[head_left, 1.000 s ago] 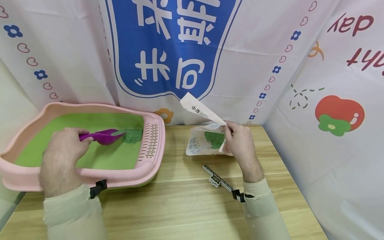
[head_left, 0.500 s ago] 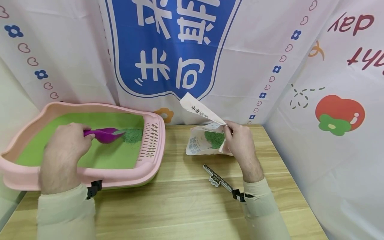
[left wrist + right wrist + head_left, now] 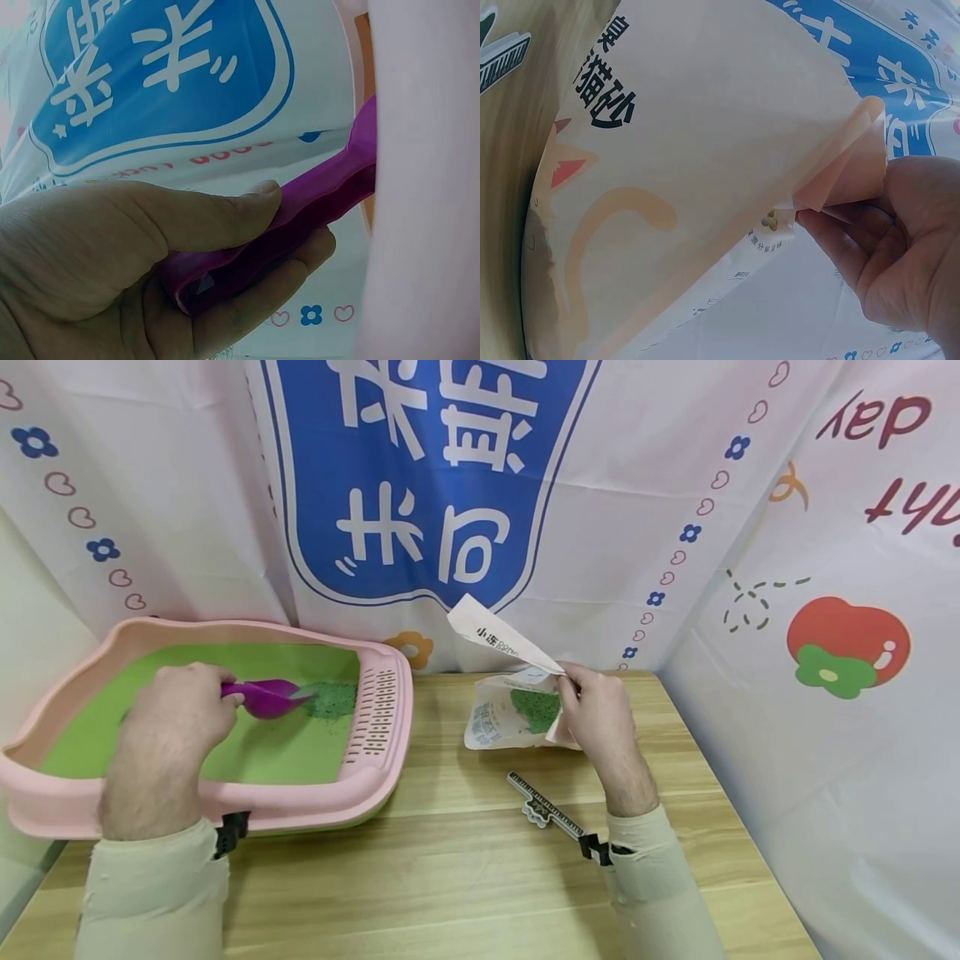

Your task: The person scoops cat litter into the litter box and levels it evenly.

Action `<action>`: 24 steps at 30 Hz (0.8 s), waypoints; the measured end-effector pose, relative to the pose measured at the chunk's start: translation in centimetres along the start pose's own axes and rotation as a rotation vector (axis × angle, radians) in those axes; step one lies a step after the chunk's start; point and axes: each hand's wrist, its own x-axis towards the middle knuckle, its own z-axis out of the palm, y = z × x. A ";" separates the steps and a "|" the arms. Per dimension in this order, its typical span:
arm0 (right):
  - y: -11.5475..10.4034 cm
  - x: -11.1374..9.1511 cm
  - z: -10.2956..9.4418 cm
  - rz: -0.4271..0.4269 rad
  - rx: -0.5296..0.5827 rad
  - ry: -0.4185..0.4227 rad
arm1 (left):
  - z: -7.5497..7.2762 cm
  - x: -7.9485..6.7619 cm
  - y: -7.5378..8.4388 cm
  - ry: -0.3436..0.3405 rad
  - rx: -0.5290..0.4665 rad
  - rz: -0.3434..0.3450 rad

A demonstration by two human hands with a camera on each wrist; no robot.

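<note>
In the head view my left hand (image 3: 176, 722) grips the handle of a purple litter scoop (image 3: 272, 700). Its bowl sits low inside the pink litter box (image 3: 300, 806), at the edge of a small heap of green cat litter (image 3: 332, 700) on the green bottom. The left wrist view shows thumb and fingers around the scoop handle (image 3: 300, 191). My right hand (image 3: 602, 714) pinches the top edge of an open cat litter bag (image 3: 491, 718), with green granules visible inside. In the right wrist view the bag's printed side (image 3: 682, 150) hangs from the fingertips.
A black and white clip (image 3: 547, 807) with a paw-shaped part lies on the wooden table (image 3: 465, 877), in front of the bag. A slotted ledge (image 3: 372, 714) forms the litter box's right end. Printed cloth (image 3: 637, 443) hangs behind the table and along its right side.
My left hand has shifted right and slightly up in the head view, while the scoop's bowl has barely moved. The right hand and the bag have stayed in place.
</note>
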 end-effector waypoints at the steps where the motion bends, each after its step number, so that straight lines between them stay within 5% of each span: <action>1: 0.0 0.0 0.0 -0.001 0.000 0.000 | 0.0 0.0 0.0 -0.005 0.000 -0.001; 24: 0.0 0.0 -0.1 0.013 0.013 -0.010 | -0.5 -1.0 1.8 0.055 -0.027 0.019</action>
